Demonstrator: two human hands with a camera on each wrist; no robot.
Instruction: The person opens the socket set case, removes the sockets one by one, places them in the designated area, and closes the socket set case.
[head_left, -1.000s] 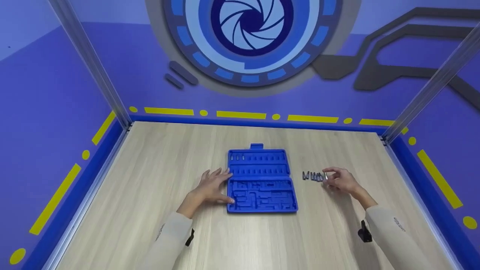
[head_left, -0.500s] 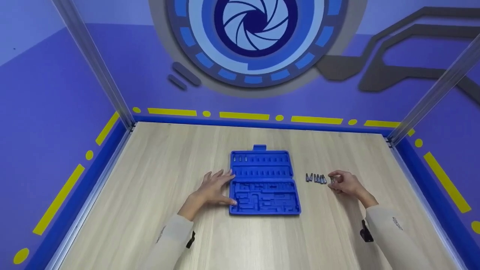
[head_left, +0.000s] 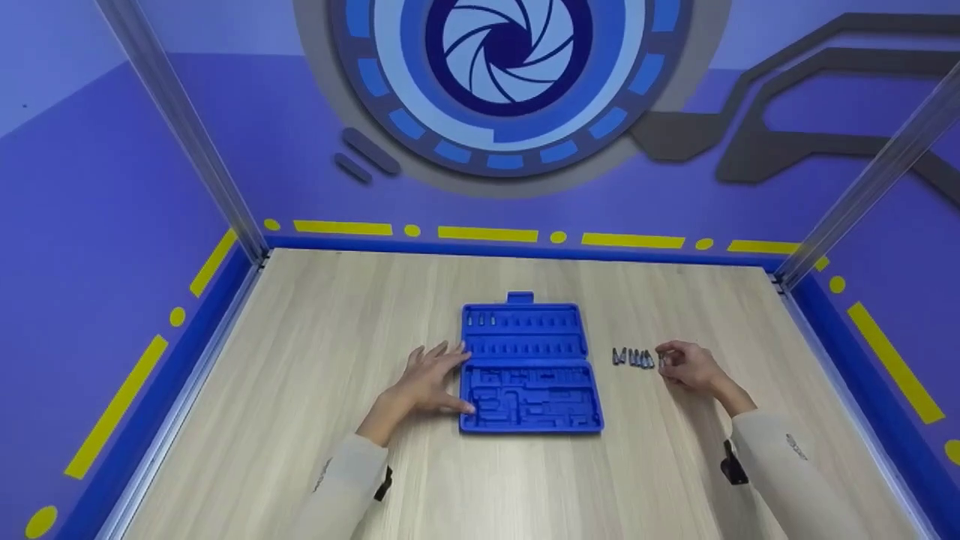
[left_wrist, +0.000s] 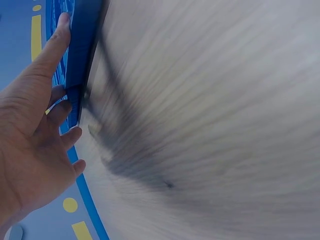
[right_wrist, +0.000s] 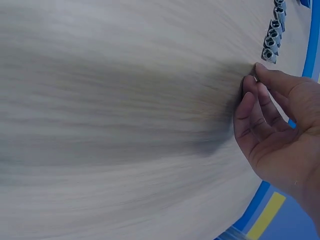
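Observation:
An open blue plastic socket case (head_left: 531,429) lies flat on the wooden table. My left hand (head_left: 427,379) rests on its left edge, fingers spread, with the thumb on the lower half's rim. In the left wrist view the thumb (left_wrist: 57,42) lies on the case wall. Three small metal sockets (head_left: 481,319) sit in the lid's upper row, at its left end. To the right of the case stands a row of several sockets (head_left: 634,358), their square holes visible in the right wrist view. Just right of that row, my right hand (head_left: 691,367) pinches a socket (head_left: 662,360), mostly hidden by fingers.
The case's lower half has moulded recesses (head_left: 525,397). Its latch tab (head_left: 520,297) points to the back. Blue panels with yellow marks (head_left: 487,234) and metal posts (head_left: 870,180) bound the wooden table (head_left: 337,300) at the back and sides.
My right hand has drawn slightly right, away from the row, with the pinched socket. My left hand keeps its place on the case. The head view has shifted a little.

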